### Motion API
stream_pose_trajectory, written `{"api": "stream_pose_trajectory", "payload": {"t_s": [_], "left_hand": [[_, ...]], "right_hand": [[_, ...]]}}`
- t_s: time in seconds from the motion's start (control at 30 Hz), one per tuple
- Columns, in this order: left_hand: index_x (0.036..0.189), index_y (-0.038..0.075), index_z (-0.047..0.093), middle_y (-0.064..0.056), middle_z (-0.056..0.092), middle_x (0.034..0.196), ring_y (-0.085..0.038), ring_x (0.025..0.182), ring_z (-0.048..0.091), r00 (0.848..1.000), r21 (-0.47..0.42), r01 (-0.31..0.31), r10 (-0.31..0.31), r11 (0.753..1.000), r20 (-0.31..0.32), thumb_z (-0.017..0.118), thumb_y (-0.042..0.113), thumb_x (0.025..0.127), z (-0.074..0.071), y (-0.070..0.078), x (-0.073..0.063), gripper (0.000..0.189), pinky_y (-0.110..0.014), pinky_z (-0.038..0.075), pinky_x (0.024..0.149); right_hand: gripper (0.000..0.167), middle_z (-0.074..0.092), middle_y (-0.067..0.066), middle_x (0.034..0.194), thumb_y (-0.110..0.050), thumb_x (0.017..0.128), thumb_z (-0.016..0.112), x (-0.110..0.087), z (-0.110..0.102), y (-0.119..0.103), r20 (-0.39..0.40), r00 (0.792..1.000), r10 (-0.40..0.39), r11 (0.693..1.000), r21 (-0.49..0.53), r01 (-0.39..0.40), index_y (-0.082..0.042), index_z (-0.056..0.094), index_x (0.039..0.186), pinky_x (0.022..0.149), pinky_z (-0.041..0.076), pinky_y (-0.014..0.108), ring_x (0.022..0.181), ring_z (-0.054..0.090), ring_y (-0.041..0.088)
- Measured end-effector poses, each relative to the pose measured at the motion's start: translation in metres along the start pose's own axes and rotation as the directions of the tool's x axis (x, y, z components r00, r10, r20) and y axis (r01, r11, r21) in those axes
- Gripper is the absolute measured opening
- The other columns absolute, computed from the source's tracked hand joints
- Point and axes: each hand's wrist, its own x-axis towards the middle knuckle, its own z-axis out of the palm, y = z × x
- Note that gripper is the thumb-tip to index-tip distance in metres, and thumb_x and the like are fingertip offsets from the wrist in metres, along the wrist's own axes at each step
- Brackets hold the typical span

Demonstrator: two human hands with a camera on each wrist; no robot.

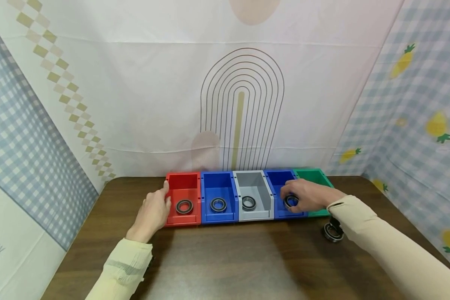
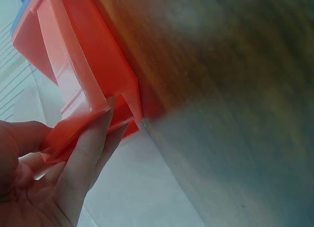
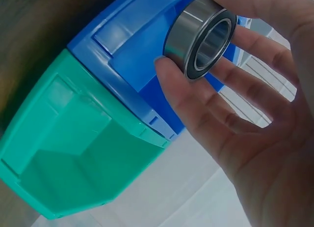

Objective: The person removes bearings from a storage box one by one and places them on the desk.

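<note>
Head view: a person's right hand (image 1: 303, 194) grasps a bearing (image 3: 191, 38) between thumb and fingers over the right blue bin (image 1: 279, 178), beside the green bin (image 1: 313, 177), while the left hand (image 1: 153, 211) pinches the left wall of the red bin (image 1: 183, 193). Other bearings (image 1: 178, 207) lie singly in the red bin, left blue bin (image 1: 217, 186) and gray bin (image 1: 252, 186); at least one more sits near the right sleeve (image 1: 382, 237).
</note>
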Motion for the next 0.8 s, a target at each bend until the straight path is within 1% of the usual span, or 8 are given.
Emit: {"api": "stream_pose_trajectory", "payload": {"t_s": [0.1,0.27,0.4,0.6,0.8], "left_hand": [[0.155,-0.002,0.038,-0.031,0.060,0.136,-0.039,0.098,0.069,1.000,0.005,0.000,0.000,1.000,-0.003,0.055,0.010,0.101,-0.001,0.000,0.000,0.058,-0.056,0.056,0.087],[0.153,-0.003,0.041,-0.031,0.060,0.136,-0.041,0.098,0.069,1.000,0.005,-0.015,0.015,1.000,-0.017,0.054,0.009,0.101,-0.001,0.000,0.000,0.056,-0.058,0.055,0.087],[0.153,-0.003,0.041,-0.031,0.060,0.136,-0.041,0.099,0.069,1.000,0.002,-0.020,0.020,1.000,-0.018,0.054,0.009,0.101,0.000,0.000,0.000,0.056,-0.058,0.055,0.088],[0.155,-0.002,0.037,-0.031,0.058,0.139,-0.037,0.097,0.068,1.000,0.006,0.002,-0.002,1.000,0.009,0.055,0.011,0.101,-0.001,0.000,-0.001,0.059,-0.054,0.056,0.085],[0.156,-0.002,0.036,-0.031,0.057,0.139,-0.038,0.099,0.069,1.000,0.009,0.005,-0.005,1.000,0.015,0.055,0.010,0.101,-0.002,0.001,-0.001,0.059,-0.055,0.056,0.087]], "right_hand": [[0.022,0.066,-0.003,0.107,-0.020,0.086,0.078,-0.002,0.002,-0.001,-0.012,0.999,-0.032,0.999,0.000,0.032,-0.019,0.073,0.108,0.088,0.053,0.040,0.097,0.060,0.016],[0.023,0.066,-0.004,0.106,-0.020,0.085,0.078,-0.007,0.008,-0.001,-0.016,0.998,-0.058,0.998,0.013,0.058,-0.019,0.073,0.107,0.087,0.053,0.040,0.096,0.060,0.015],[0.024,0.066,-0.005,0.108,-0.022,0.087,0.078,-0.012,0.013,-0.003,-0.007,0.998,-0.058,0.998,0.023,0.058,-0.020,0.073,0.109,0.089,0.054,0.041,0.099,0.060,0.015],[0.026,0.065,-0.006,0.109,-0.022,0.086,0.079,-0.018,0.023,-0.005,-0.014,0.997,-0.073,0.996,0.040,0.073,-0.019,0.073,0.110,0.087,0.056,0.038,0.099,0.061,0.015],[0.027,0.066,-0.007,0.111,-0.022,0.086,0.080,-0.021,0.031,-0.006,-0.003,0.998,-0.062,0.997,0.054,0.063,-0.019,0.073,0.111,0.088,0.056,0.038,0.101,0.062,0.014]]}}
